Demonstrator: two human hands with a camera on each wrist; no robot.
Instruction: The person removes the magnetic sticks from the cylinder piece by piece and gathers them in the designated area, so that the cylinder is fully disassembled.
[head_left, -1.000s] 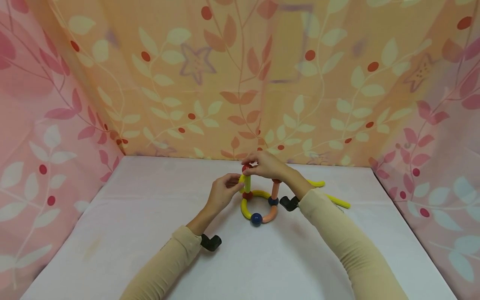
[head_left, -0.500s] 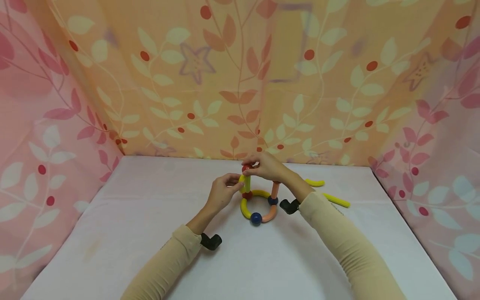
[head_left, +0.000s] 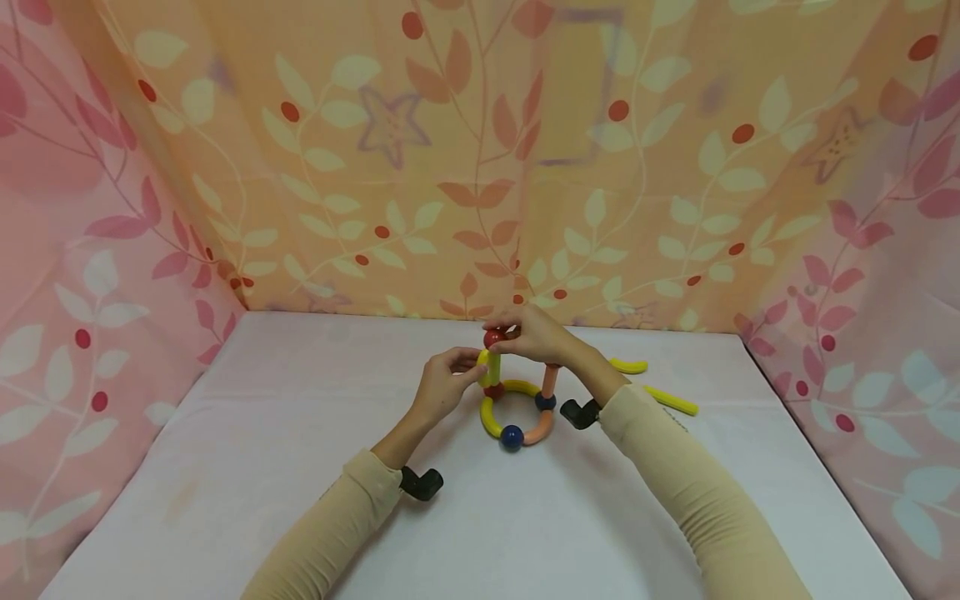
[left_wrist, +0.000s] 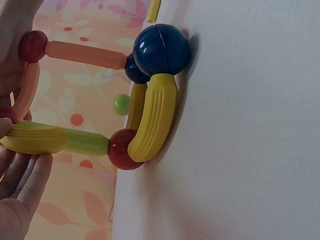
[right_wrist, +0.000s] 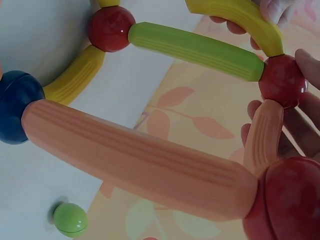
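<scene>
A magnetic ball-and-rod structure stands on the table, its base ring made of curved yellow and orange rods, a front blue ball [head_left: 512, 437] and other balls. From the ring rise a straight lime-green rod [right_wrist: 197, 51] and a straight orange rod [right_wrist: 135, 155], each topped by a red ball. A curved orange rod [right_wrist: 265, 131] links those two tops. My right hand [head_left: 536, 332] grips the red ball [right_wrist: 283, 81] above the green rod. My left hand [head_left: 441, 387] pinches a curved yellow rod [right_wrist: 252, 22], one end touching that same ball; its other end hangs free beside the green rod.
Right of the structure lie a curved yellow rod [head_left: 628, 366] and a straight yellow rod [head_left: 672, 401], partly behind the right arm. A light-green ball [right_wrist: 70, 219] rests on the table behind the structure. Patterned curtains [head_left: 480, 167] enclose the table's back and sides.
Almost nothing differs. Both hands keep their holds on the red ball and curved yellow rod, and the whole view shifts very slightly.
</scene>
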